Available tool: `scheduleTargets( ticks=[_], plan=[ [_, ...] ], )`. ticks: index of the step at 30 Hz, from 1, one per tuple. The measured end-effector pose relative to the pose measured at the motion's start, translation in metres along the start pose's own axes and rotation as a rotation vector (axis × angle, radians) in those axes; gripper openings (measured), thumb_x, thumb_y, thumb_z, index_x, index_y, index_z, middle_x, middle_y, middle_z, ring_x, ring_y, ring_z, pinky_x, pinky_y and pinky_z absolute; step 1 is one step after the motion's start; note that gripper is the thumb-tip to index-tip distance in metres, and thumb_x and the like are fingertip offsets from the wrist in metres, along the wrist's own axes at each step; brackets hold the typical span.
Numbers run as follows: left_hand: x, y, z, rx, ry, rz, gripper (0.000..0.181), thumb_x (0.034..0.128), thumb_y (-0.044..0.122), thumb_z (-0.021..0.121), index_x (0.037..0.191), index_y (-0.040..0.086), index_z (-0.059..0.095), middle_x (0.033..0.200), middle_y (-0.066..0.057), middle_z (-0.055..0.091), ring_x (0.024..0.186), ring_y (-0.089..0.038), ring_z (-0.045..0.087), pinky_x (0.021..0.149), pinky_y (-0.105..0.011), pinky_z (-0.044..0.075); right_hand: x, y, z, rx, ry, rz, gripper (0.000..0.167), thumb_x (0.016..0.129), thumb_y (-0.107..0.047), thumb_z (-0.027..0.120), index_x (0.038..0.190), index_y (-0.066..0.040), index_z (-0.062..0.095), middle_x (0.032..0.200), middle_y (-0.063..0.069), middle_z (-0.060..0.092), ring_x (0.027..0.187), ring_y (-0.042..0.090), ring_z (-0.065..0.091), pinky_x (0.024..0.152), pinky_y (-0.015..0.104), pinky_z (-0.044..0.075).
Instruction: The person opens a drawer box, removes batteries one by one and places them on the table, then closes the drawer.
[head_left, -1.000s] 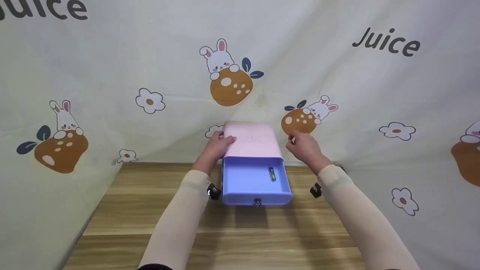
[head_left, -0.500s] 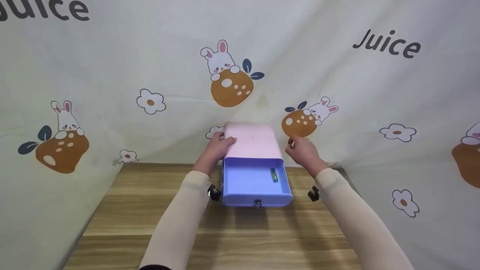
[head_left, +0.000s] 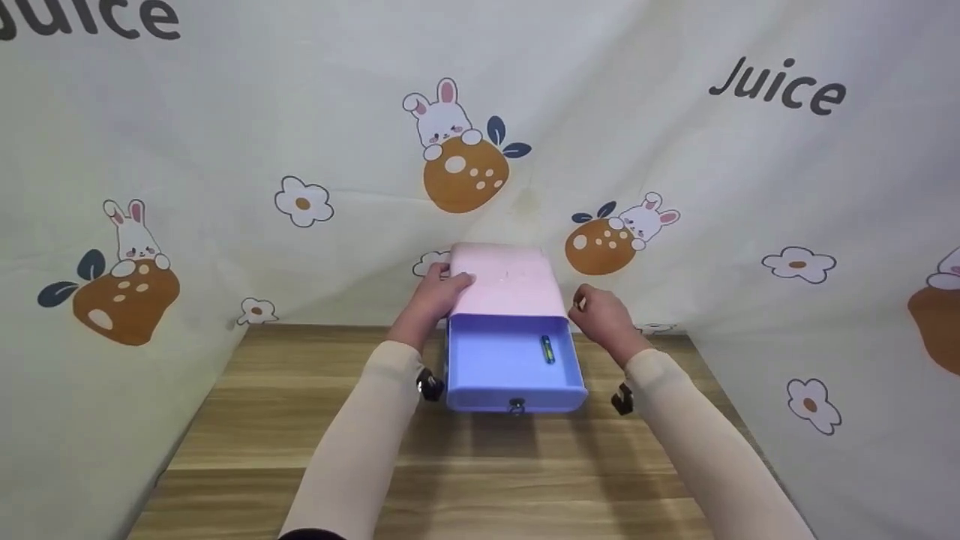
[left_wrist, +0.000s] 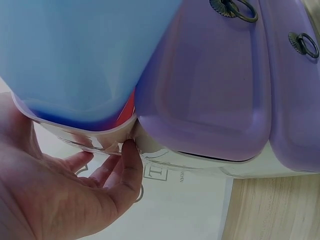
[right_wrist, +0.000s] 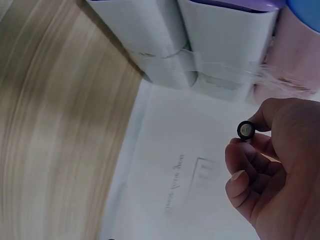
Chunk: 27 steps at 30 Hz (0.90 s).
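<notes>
A small drawer cabinet with a pink top (head_left: pixel 504 281) stands against the back wall, its blue top drawer (head_left: pixel 491 352) pulled out. One green battery (head_left: pixel 548 349) lies near the drawer's right side. My left hand (head_left: pixel 441 291) grips the cabinet's left upper edge, thumb on top and fingers down the side; in the left wrist view, bent fingers (left_wrist: pixel 131 170) touch the casing. Beside the cabinet's right edge, my right hand (head_left: pixel 602 311) pinches a battery (right_wrist: pixel 246 130), seen end-on in the right wrist view between thumb and fingers. The head view hides this battery.
Below the blue drawer are purple drawers (left_wrist: pixel 210 85) with ring pulls, both shut. The cabinet rests on a wood-grain table (head_left: pixel 315 427). A patterned cloth (head_left: pixel 360 135) hangs closely behind it and at both sides.
My right hand has come down and slightly nearer the cabinet's right side. The left hand keeps its grip on the cabinet. The battery in the drawer has shifted very slightly.
</notes>
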<state>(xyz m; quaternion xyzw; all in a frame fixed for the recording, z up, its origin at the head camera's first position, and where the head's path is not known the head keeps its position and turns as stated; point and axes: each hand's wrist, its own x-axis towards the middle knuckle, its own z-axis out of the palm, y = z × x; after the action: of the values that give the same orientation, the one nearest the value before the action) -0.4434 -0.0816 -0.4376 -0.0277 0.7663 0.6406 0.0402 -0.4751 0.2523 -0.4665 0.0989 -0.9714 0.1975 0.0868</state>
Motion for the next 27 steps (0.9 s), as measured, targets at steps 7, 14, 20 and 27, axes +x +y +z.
scheduleTargets(
  ticks=[7, 14, 20, 27],
  plan=[
    [0.001, -0.002, 0.001, 0.009, -0.002, 0.003, 0.079, 0.1037, 0.042, 0.067, 0.167, 0.007, 0.034, 0.167, -0.023, 0.043, 0.148, -0.037, 0.049, 0.123, -0.052, 0.042, -0.003, 0.008, 0.014, 0.027, -0.042, 0.055, 0.02, 0.104, -0.022, 0.068, 0.117, -0.006, 0.069, 0.092, 0.009, 0.072, 0.079, 0.027, 0.065, 0.067, 0.041, 0.054],
    [0.002, 0.0, 0.0, -0.006, 0.003, 0.013, 0.079, 0.1029, 0.04, 0.068, 0.167, 0.006, 0.036, 0.165, -0.023, 0.045, 0.145, -0.036, 0.052, 0.12, -0.049, 0.044, -0.003, 0.009, 0.02, 0.003, -0.032, 0.037, 0.021, 0.106, -0.022, 0.067, 0.116, -0.004, 0.07, 0.092, 0.01, 0.073, 0.079, 0.028, 0.066, 0.069, 0.044, 0.055],
    [0.003, 0.001, -0.002, -0.012, 0.006, 0.014, 0.079, 0.1028, 0.04, 0.068, 0.167, 0.007, 0.036, 0.164, -0.023, 0.045, 0.142, -0.034, 0.053, 0.117, -0.048, 0.047, -0.004, 0.007, 0.026, -0.007, -0.02, 0.01, 0.019, 0.106, -0.017, 0.065, 0.116, -0.002, 0.071, 0.095, 0.013, 0.074, 0.085, 0.032, 0.067, 0.079, 0.053, 0.056],
    [0.001, -0.001, -0.001, -0.011, 0.001, 0.003, 0.08, 0.1037, 0.04, 0.068, 0.168, 0.006, 0.034, 0.165, -0.024, 0.045, 0.144, -0.035, 0.053, 0.118, -0.048, 0.046, -0.009, 0.011, 0.043, 0.011, -0.065, 0.037, 0.019, 0.108, -0.013, 0.062, 0.121, -0.001, 0.07, 0.111, 0.018, 0.077, 0.101, 0.037, 0.072, 0.091, 0.057, 0.058]
  ],
)
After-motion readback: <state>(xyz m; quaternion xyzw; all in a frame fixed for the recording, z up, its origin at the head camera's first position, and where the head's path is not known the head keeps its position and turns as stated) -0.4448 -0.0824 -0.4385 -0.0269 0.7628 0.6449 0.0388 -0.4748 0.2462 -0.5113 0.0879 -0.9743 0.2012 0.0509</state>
